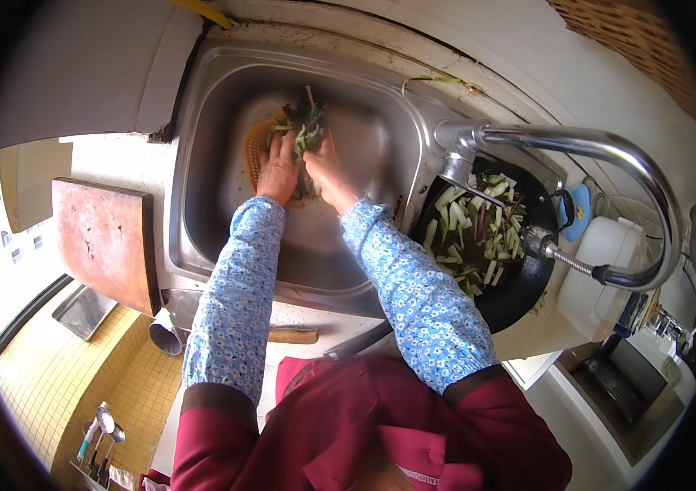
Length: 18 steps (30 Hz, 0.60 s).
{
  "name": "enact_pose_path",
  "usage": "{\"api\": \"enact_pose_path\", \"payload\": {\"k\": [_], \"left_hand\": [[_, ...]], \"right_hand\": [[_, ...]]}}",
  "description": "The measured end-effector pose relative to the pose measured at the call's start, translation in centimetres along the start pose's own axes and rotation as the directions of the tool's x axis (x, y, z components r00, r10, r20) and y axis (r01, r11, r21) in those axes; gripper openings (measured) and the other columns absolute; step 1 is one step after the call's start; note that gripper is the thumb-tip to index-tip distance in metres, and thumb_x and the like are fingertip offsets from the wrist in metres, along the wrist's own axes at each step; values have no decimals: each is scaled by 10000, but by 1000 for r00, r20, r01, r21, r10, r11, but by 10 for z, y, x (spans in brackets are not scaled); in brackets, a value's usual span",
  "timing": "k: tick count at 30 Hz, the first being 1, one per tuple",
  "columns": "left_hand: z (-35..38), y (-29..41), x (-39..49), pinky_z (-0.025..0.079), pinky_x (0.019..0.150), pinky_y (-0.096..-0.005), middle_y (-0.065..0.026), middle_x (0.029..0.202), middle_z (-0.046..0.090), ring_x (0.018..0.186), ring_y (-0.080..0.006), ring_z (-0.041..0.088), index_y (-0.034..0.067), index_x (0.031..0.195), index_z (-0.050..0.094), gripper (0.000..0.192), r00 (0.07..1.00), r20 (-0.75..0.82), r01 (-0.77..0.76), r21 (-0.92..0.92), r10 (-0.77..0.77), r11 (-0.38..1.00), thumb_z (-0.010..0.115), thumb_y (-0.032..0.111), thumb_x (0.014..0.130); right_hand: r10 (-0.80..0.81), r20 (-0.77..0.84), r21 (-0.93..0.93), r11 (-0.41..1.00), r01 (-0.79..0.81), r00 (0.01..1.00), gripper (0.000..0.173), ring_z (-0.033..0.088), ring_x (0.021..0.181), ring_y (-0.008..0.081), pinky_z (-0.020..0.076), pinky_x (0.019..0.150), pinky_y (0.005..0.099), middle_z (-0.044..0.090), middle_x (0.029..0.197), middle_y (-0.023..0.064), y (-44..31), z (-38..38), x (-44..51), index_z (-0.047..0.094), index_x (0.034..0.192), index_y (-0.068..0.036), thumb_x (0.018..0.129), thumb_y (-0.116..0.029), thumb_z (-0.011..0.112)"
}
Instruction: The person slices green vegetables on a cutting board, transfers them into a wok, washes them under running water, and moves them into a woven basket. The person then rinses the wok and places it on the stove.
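Both my hands are down in the stainless steel sink [348, 245], at an orange plastic strainer basket [255, 147]. My left hand [280, 169] rests with its fingers on leafy greens [310, 126] in the basket. From the right, my right hand [328, 172] has its fingers curled against the same greens, partly hiding them. To the right of the sink a black wok [526, 288] holds cut green and white stems with some purple ones [477, 227].
A chrome faucet [569, 138] arches over the wok. A wooden cutting board [106, 239] lies left of the sink. A wooden handle [293, 335] and the wok's black handle [360, 340] lie at the counter's front. A white plastic container [599, 270] stands at the right.
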State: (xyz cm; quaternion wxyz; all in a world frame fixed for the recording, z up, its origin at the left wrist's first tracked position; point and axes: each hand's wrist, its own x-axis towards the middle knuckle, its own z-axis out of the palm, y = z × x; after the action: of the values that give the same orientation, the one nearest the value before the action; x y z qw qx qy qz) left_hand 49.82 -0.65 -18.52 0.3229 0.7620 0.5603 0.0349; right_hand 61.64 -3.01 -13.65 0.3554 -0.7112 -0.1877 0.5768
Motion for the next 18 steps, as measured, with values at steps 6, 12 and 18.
{"api": "enact_pose_path", "payload": {"k": [6, 12, 18], "left_hand": [[-42, 14, -15, 335, 1096, -486, -258, 1521, 238, 1332, -486, 329, 191, 1489, 268, 816, 994, 34, -104, -15, 105, 994, 688, 196, 790], [-70, 31, -28, 444, 996, -456, -239, 1388, 420, 1164, -441, 509, 132, 1407, 397, 645, 957, -175, -201, 177, 232, 964, 600, 38, 803], [-55, 24, -20, 489, 864, -436, -161, 1044, 580, 1012, -365, 568, 82, 1186, 569, 379, 924, -49, -377, 38, 379, 925, 570, -7, 817]], "right_hand": [[-187, -43, -165, 970, 178, 981, 804, 402, 1296, 389, 333, 1089, 428, 370, 1408, 277, 11, -7, -19, 183, 1468, 27, 749, -20, 541], [-474, -26, -541, 747, 386, 880, 825, 271, 1364, 441, 293, 1120, 451, 257, 1442, 324, 31, 2, -26, 207, 1436, 75, 716, 15, 606], [-726, 62, -572, 536, 620, 685, 429, 502, 1005, 479, 408, 889, 563, 508, 1063, 283, 62, 1, -6, 509, 1143, 76, 719, 49, 569]]}}
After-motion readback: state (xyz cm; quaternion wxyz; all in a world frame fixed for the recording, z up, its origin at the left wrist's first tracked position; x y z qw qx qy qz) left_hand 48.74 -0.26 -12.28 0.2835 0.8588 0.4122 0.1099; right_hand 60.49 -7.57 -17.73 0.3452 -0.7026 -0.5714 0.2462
